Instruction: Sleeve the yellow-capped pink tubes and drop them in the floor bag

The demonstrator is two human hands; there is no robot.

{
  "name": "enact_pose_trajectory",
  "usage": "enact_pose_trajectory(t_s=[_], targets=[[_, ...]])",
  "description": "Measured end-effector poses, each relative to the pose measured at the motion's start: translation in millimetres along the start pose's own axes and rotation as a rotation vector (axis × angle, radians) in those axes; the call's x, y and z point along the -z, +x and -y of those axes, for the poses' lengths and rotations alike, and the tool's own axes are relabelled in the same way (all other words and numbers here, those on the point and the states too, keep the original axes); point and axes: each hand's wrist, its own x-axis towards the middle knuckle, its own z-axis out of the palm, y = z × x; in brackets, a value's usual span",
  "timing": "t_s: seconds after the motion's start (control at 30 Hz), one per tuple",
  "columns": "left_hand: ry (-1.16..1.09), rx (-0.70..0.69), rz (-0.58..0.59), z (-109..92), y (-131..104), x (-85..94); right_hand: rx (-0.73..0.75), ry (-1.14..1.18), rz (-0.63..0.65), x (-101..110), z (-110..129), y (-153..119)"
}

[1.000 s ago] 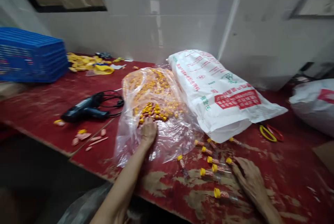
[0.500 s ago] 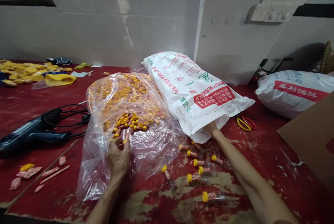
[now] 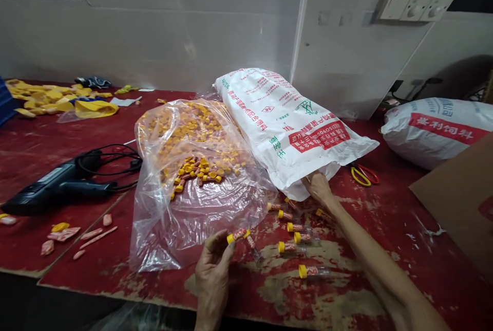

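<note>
My left hand [image 3: 213,269] is closed at the table's front, its thumb and fingers pinching a small yellow-capped piece with pink-and-white filling [image 3: 236,235]. Just beside it lies a clear tube with a yellow cap [image 3: 252,244]. My right hand [image 3: 319,187] reaches to the mouth of a large white woven sack [image 3: 265,115]; its fingertips are hidden there. Several clear tubes with yellow caps [image 3: 308,271] lie below the sack. Left of the sack, a clear plastic bag [image 3: 219,210] holds many small yellow-capped pieces [image 3: 200,169].
At left rests a dark heat gun [image 3: 54,182] with a coiled cord, near scattered pink pieces [image 3: 65,233]. Yellow pieces [image 3: 46,97] are heaped behind. Scissors [image 3: 362,176], another white sack [image 3: 439,130] and a cardboard box [image 3: 458,207] stand or lie at right on the red table [image 3: 154,290].
My left hand has moved from the plastic bag toward the front right, carrying a yellow-capped piece. My right hand has drawn partly out of the sack's mouth.
</note>
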Motion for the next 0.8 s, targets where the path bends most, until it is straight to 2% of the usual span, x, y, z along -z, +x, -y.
enact_pose_trajectory(t_s=[0.1,0.2,0.3,0.43,0.67,0.8], targets=[[-0.108,0.073,0.114,3,-13,-15.4,0.013,0.211,0.016,27,-1,-57],[-0.142,0.114,0.208,2,-29,-35.2,0.070,0.526,0.120,51,13,-110],[-0.134,0.119,0.303,1,-46,-53.1,0.128,0.613,0.189,61,34,-142],[-0.068,0.059,0.356,3,-63,-62.0,0.223,0.625,0.157,54,59,-156],[0.109,-0.057,0.352,3,-88,-52.9,0.224,0.553,0.006,25,87,-176],[0.158,-0.099,0.479,-3,-86,-54.7,0.258,0.546,-0.037,15,85,-187]])
